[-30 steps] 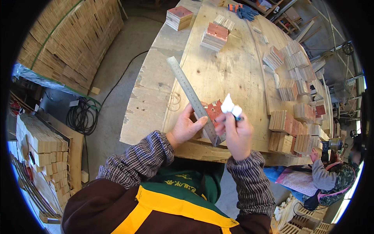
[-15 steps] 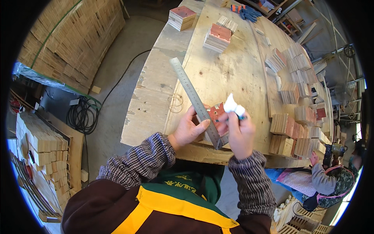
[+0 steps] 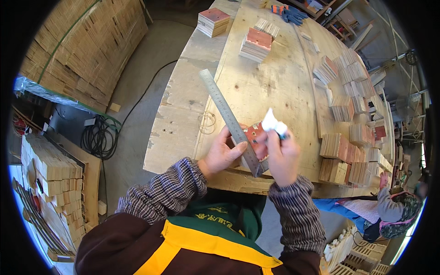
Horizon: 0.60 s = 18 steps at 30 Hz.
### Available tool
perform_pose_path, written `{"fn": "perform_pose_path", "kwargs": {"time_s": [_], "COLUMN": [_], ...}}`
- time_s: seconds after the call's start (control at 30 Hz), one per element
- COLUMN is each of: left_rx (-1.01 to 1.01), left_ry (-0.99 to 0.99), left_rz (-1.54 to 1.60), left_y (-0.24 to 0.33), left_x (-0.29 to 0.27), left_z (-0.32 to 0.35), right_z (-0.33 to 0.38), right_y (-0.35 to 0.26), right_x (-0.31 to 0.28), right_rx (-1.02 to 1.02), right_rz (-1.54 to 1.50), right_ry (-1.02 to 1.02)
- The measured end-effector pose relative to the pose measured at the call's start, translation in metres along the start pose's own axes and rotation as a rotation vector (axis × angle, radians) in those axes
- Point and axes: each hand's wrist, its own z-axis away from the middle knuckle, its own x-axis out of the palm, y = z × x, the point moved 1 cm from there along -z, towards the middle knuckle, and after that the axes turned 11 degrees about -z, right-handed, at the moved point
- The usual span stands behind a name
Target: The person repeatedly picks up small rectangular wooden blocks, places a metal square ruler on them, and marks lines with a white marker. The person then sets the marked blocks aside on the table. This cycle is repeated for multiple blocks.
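My left hand [image 3: 223, 153] is closed around the lower part of a steel ruler [image 3: 219, 101], thumb on top. The ruler slants from the near table edge toward the far left, across a red-faced wooden block [image 3: 252, 133] partly hidden by both hands. Over the block's right side, my right hand [image 3: 282, 158] pinches a small white object with a pointed top [image 3: 269, 121]. Glare washes out its detail, and its lower end is hidden in my fingers, so its kind cannot be told. A bluish-green bit shows beside my fingertips.
Red-topped plywood stacks [image 3: 255, 44] stand at the far side of the wooden table [image 3: 183, 98]; several more piles [image 3: 337, 146] line the right. Work gloves [image 3: 291, 14] lie at the back. A coiled cable [image 3: 98, 140] rests on the floor at left. A co-worker [image 3: 394, 206] is at right.
My hands, the ruler and the white object stay nearly in place. At the right, the co-worker's hand and arm have shifted farther right along the table edge.
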Motion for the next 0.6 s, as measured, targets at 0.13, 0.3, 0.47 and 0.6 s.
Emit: {"fn": "perform_pose_path", "kwargs": {"time_s": [0.13, 0.3, 0.47, 0.6], "left_rx": [-0.009, -0.023, -0.006, -0.018], "left_ry": [-0.021, 0.011, 0.013, -0.022], "left_rz": [0.024, -0.006, -0.002, 0.048], "left_y": [0.004, 0.003, -0.003, -0.001], "left_x": [0.0, -0.001, -0.001, 0.0], "left_z": [0.002, 0.002, 0.0, 0.0], "right_z": [-0.022, 0.02, 0.027, -0.006], "right_y": [0.004, -0.01, -0.008, 0.006], "right_x": [0.016, -0.017, -0.023, 0.01], "right_rx": [-0.093, 0.026, 0.024, -0.084], "right_rz": [-0.04, 0.1, 0.052, 0.039], "right_ry": [-0.036, -0.063, -0.012, -0.038]}}
